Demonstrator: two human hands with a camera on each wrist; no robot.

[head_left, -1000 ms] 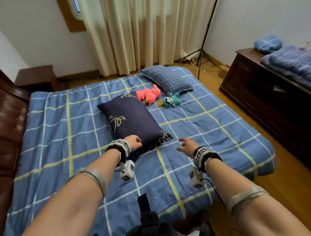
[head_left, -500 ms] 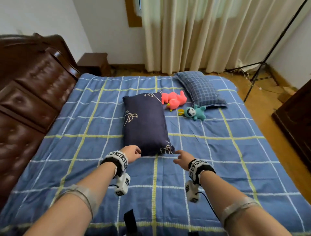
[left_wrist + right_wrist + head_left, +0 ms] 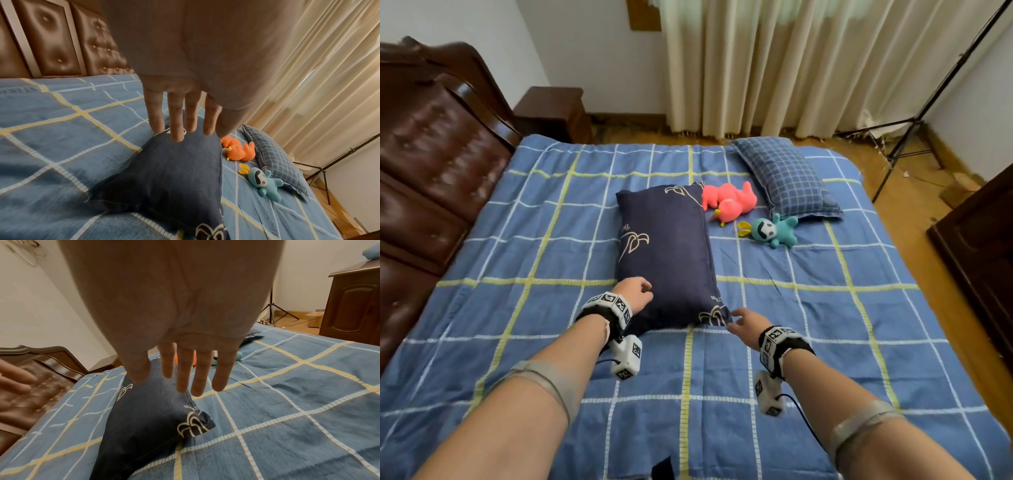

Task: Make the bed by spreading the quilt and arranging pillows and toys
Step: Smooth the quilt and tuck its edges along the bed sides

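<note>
Change: both hands moved closer to the navy pillow (image 3: 666, 253).
Left hand (image 3: 635, 294): spread, above near corner.
Right hand (image 3: 748, 325): spread, beside other corner.
Pillow: mid-quilt (image 3: 825, 308), ungrasped.
Meaning: the lift seems imminent.

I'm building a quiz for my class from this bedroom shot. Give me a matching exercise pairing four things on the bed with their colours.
Things:
1. pillow near the hands
2. pillow near the curtain
3. toy beside the near pillow
4. toy with yellow ears

Colours:
A. teal
B. dark navy with cream line drawings
C. pink
D. blue check

Pairs: 1-B, 2-D, 3-C, 4-A
</note>
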